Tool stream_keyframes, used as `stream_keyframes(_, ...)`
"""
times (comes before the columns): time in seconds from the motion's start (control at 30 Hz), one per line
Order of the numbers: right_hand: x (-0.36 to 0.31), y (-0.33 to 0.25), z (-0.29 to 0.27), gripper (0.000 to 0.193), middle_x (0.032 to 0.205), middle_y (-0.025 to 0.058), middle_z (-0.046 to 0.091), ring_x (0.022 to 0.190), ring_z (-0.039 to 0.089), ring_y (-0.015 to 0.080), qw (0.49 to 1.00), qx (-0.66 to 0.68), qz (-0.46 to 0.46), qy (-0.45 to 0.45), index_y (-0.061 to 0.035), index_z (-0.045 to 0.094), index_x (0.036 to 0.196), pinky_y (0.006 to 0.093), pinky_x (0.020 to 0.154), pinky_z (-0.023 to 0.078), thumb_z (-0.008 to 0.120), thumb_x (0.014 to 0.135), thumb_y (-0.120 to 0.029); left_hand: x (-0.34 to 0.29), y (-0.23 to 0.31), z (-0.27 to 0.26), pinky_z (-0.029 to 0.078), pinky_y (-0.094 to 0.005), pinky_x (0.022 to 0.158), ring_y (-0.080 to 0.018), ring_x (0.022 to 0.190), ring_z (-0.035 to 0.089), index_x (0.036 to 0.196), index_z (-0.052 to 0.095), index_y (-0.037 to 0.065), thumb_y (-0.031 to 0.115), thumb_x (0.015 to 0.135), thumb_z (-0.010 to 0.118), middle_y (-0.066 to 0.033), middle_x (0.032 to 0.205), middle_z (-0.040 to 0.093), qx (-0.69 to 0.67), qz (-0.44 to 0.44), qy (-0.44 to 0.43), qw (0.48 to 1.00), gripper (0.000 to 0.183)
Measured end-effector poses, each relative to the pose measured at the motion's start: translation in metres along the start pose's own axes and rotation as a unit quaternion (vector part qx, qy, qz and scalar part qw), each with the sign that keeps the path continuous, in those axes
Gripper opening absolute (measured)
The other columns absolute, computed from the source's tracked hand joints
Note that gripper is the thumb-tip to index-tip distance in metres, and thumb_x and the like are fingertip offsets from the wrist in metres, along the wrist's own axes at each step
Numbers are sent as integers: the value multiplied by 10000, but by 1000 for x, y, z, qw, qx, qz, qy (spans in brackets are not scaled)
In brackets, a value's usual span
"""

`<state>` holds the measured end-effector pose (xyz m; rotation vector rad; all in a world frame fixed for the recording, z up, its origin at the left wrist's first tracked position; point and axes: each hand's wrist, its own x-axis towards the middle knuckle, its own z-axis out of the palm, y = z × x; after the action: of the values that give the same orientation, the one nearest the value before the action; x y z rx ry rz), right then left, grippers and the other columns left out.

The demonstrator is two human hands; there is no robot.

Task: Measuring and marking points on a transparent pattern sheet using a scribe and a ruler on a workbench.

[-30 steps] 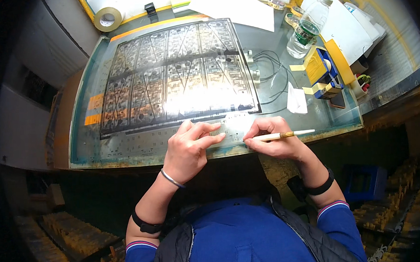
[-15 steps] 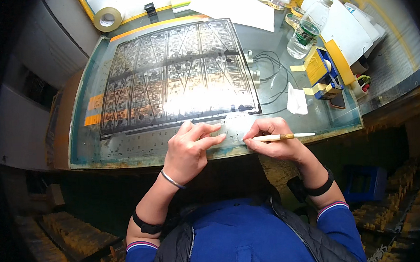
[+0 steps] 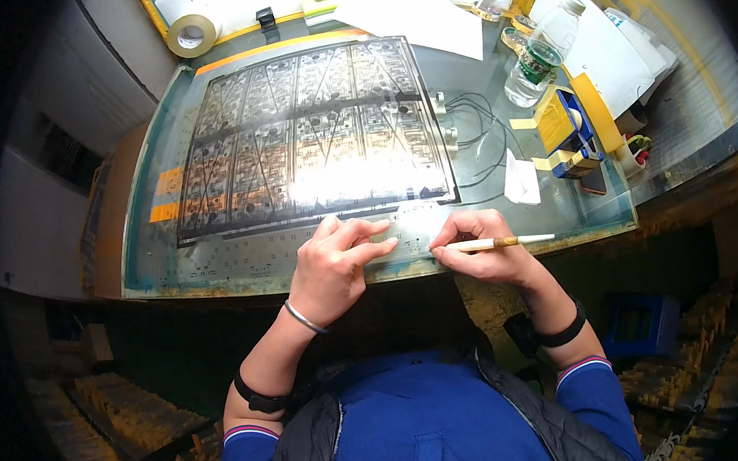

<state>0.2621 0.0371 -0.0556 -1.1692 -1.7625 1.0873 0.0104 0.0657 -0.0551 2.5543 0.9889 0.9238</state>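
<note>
A dark patterned film sheet [image 3: 257,165] lies flat on the glass-topped light table [image 3: 150,267], with a bright glare across its lower middle. Close to the table's front edge, my left hand [image 3: 331,262] rests with thumb and index finger stretched apart and the other fingers curled; nothing shows between them. My right hand [image 3: 482,245], just to its right, pinches a slim pen-shaped tool [image 3: 507,242] with a pale handle and a brownish band. The tapered white end points right. Its working tip is too small to make out, near the glass between both hands.
Right of the film lie thin black cables [image 3: 484,120], a folded white paper [image 3: 521,181] and a blue-and-yellow tape dispenser [image 3: 568,132]. Behind these stands a clear water bottle [image 3: 536,67]. A tape roll [image 3: 191,35] sits at the far left, and white paper [image 3: 425,19] covers the back.
Both hands hold almost the same pose and place, with the tool still in my right hand. The whole view has shifted very slightly.
</note>
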Motion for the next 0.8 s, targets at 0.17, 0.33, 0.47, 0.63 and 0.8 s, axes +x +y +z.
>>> stream_keyframes(0.17,1,0,1,77,784,25,676,717,612,64,998,-47,-35,21,3,694,873,224,623,481,707,853,-70,1,1,-2,505,-318,722,-220,778,563,973,770,167,-91,689,599,-10,1045,709,3,1,-4,1000,420)
stream_keyframes(0.33,1,-3,0,77,783,35,682,720,615,62,999,-8,32,0,9,683,869,223,623,481,709,852,-61,0,0,0,504,-318,720,-224,775,562,966,770,164,-93,684,597,-10,1046,709,-2,2,-1,1000,419)
stream_keyframes(0.47,0,3,0,79,785,41,685,715,613,60,1000,-5,-23,-10,13,679,865,220,618,478,713,848,-56,1,2,0,505,-316,721,-227,781,564,966,770,164,-94,685,595,-9,1046,709,-4,0,-1,1000,419)
stream_keyframes(0.63,2,-3,2,107,747,81,696,666,650,134,999,-5,27,24,-18,695,805,277,600,493,721,797,-122,1,0,0,505,-318,717,-230,781,561,966,769,165,-97,686,593,-8,1047,709,-2,3,0,1000,422)
stream_keyframes(0.8,2,0,2,100,735,80,693,665,650,134,1000,-16,-4,14,-19,704,823,277,596,493,719,798,-115,1,1,-1,507,-319,714,-229,779,559,966,769,166,-101,686,590,-4,1047,709,-1,3,2,1000,427)
